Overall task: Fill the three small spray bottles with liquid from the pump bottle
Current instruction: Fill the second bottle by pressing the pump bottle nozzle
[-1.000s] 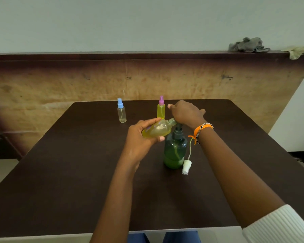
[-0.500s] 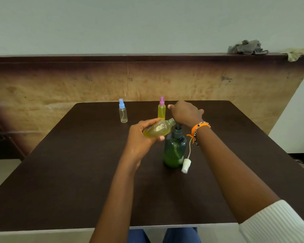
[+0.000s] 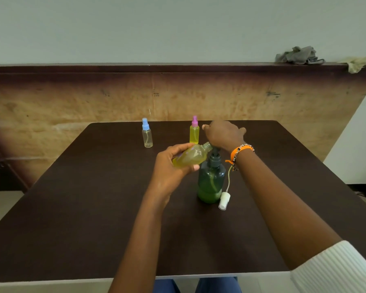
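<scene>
Both hands stay put: left hand (image 3: 169,166) grips the uncapped bottle (image 3: 191,156), tilted, neck toward the pump (image 3: 215,151); right hand (image 3: 223,134) presses it, fingers hidden.

Three small spray bottles (image 3: 147,136) (image 3: 194,133) (image 3: 190,158) — one uncapped — one green pump bottle (image 3: 211,182), one loose white sprayer cap (image 3: 224,200), two rags (image 3: 298,55) (image 3: 360,63).

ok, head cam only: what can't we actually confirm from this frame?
- Pump head and spout: covered by the right hand.
- Whether liquid is flowing into the open bottle: its mouth sits under that hand.
- Held bottle's fill level: left hand wraps part of it.
- Blue-capped bottle: too small to rule out a little liquid.
</scene>
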`<state>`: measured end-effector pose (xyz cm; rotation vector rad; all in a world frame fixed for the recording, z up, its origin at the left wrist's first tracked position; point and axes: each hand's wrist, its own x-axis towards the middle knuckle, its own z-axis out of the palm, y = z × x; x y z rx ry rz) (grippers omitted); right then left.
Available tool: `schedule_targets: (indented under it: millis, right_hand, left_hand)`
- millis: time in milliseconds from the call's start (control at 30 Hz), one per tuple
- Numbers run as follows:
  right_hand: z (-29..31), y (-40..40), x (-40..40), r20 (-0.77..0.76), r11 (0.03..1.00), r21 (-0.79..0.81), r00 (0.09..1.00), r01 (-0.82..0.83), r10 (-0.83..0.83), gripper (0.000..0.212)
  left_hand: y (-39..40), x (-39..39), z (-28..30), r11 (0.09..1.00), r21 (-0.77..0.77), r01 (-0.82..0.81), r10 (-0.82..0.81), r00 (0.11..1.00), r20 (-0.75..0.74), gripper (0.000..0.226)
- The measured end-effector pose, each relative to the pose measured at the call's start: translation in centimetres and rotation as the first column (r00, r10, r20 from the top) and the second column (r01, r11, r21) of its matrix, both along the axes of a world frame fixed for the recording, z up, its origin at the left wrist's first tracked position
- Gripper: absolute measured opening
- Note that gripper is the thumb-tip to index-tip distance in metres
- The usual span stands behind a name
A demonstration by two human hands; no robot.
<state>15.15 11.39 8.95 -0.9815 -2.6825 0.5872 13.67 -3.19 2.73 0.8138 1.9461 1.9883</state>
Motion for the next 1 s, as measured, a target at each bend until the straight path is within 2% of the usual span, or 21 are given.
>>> schedule_targets:
  millis: [167,433,500,633,700,1000]
  right_hand:
    - [-1.6,-0.1,0.6,-0.051,0.997,-0.058,0.997,0.048,-0.051,0.021]
    - [-0.8,-0.3,0.3,-0.007,0.999,0.04,1.0,-0.016,0.016,0.029]
    - [-0.7,-0.1,-0.1,0.001,1.0,0.007,1.0,-0.021,0.021,0.032]
    - [-2.0,0.7,0.2,-0.046,0.984,-0.176,0.999,-0.01,0.002,0.034]
    - [-2.3,0.5,0.6,-0.059,0.981,-0.194,0.998,-0.001,-0.011,0.034]
    - [-1.0,0.4,0.0,-0.033,0.999,-0.021,0.999,-0.034,0.034,0.039]
  left_hand:
    - [-0.1,0.0,-0.8,1.0,0.002,-0.012,0.012,1.0,0.015,0.056]
    - [-0.2,0.0,-0.5,1.0,-0.002,-0.022,0.022,1.0,0.019,0.056]
    - [-0.3,-0.1,-0.3,1.0,-0.004,-0.021,0.021,1.0,0.021,0.056]
    - [-0.1,0.0,-0.5,1.0,-0.01,-0.021,0.021,1.0,0.016,0.056]
    - [0.0,0.0,-0.7,1.0,-0.012,-0.022,0.022,0.999,0.023,0.056]
    - [-0.1,0.0,-0.3,1.0,0.0,-0.013,0.013,1.0,0.01,0.056]
